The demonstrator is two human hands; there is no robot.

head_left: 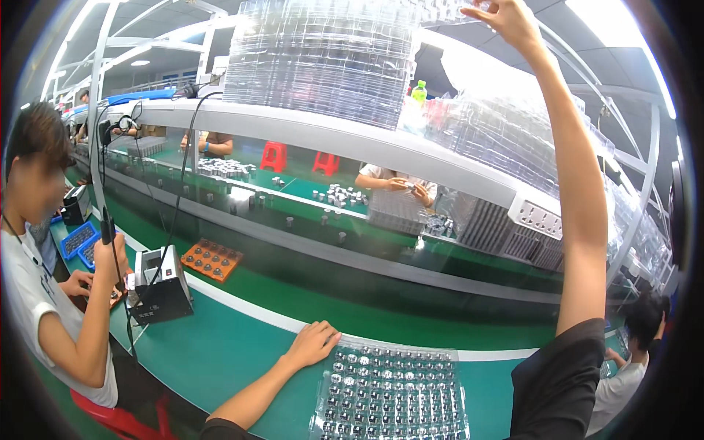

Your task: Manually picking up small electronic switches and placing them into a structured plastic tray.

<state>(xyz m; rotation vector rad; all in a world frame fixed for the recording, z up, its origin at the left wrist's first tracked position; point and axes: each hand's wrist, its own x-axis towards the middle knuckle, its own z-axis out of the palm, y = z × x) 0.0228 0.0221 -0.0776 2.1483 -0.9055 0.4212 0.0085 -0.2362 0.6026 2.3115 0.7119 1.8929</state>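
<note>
Our left hand [315, 343] rests loose, empty, beside a clear, pocketed plastic tray [323, 396]; our right hand [507, 20] nears glossy, ridged stacked trays [315, 66], its grip unclear.

A conveyor belt [367, 302] lined with workers [70, 326] (trays [315, 66] stacked above) marks a factory.

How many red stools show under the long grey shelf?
2: one stool left of centre, the other stool just to its right, both seen beneath the shelf. More may be hidden.
</note>
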